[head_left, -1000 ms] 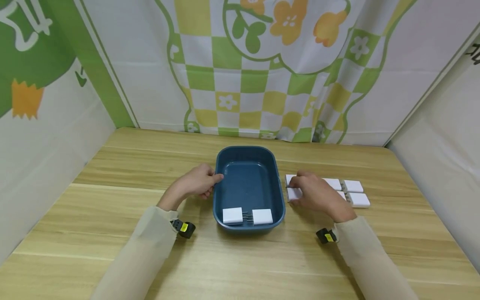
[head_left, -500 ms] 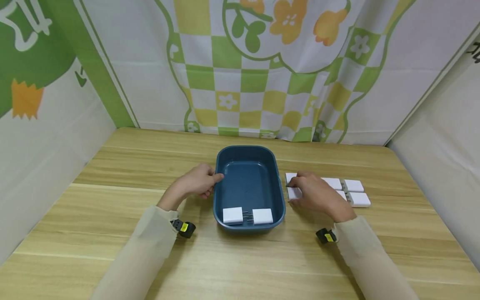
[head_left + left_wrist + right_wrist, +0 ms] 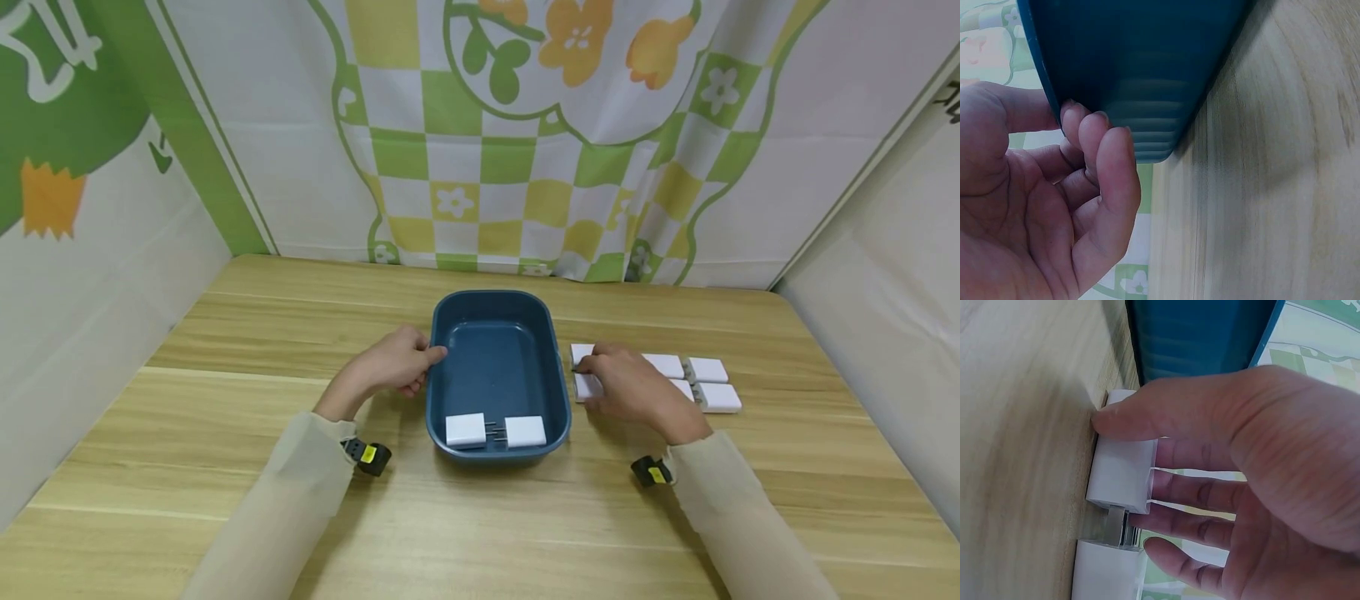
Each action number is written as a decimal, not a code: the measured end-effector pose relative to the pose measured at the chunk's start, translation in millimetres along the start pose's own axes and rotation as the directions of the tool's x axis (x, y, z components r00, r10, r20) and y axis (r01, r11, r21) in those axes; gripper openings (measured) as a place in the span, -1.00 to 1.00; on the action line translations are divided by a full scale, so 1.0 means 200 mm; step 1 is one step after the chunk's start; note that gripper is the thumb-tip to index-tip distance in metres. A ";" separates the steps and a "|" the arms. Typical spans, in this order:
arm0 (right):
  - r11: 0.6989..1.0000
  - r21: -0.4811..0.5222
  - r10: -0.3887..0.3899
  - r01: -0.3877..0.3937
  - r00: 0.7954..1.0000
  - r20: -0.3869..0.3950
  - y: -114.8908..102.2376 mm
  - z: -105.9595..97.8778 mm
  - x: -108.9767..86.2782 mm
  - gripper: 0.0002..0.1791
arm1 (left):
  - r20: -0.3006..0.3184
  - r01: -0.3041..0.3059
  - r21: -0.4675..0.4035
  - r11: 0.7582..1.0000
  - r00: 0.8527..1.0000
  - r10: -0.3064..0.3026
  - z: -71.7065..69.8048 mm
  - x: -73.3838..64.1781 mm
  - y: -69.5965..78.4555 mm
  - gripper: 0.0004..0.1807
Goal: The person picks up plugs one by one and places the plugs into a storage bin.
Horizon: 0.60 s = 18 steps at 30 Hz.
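In the head view, my left hand [image 3: 397,362] grips the left rim of a dark blue plastic bin [image 3: 491,362], thumb over the edge and fingers curled against the outer wall. Inside the bin's near end lie two white plug-in chargers, a left charger [image 3: 466,430] and a right charger [image 3: 525,432], their prongs facing each other. My right hand [image 3: 630,383] pinches a white charger [image 3: 1121,472] on the table, thumb on its near side and fingertips on the other. Just behind it sits another charger [image 3: 582,354], partly hidden by that hand.
More white chargers [image 3: 707,370] stand in two rows to the right, partly under my right hand. Both rows lie on a wooden table [image 3: 480,533]. A patterned curtain [image 3: 510,208] hangs along the table's back edge.
The far-left charger has shifted slightly away from the near one, by my right fingertips. Both hands have stayed almost still, and the bin has not visibly moved.
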State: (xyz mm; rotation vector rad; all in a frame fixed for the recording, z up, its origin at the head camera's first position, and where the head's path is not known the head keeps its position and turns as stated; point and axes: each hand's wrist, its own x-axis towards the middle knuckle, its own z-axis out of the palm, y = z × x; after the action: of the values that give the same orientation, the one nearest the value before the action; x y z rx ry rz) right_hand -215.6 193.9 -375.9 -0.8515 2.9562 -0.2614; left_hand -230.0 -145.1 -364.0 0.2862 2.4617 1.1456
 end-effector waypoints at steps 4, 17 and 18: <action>1.000 -0.012 -0.011 0.011 1.000 -0.003 0.00 0.00 0.00 -0.57 | -0.003 -0.006 0.009 1.000 1.000 0.006 0.00 0.00 0.00 -0.51; 0.999 0.036 -0.013 0.014 0.999 -0.030 0.00 -0.01 0.00 -0.60 | -0.004 -0.006 0.009 1.000 1.000 0.006 0.00 0.01 -0.01 -0.51; 0.999 0.043 -0.014 0.016 0.999 -0.035 0.00 -0.02 0.00 -0.60 | -0.003 -0.007 0.009 1.000 1.000 0.007 0.00 0.01 -0.01 -0.51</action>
State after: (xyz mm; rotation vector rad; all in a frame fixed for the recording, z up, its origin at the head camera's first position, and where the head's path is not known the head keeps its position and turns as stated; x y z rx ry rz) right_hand -215.7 194.6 -372.2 -0.8732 2.9646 -0.3433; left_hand -231.5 -145.2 -365.3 0.2955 2.4709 1.1390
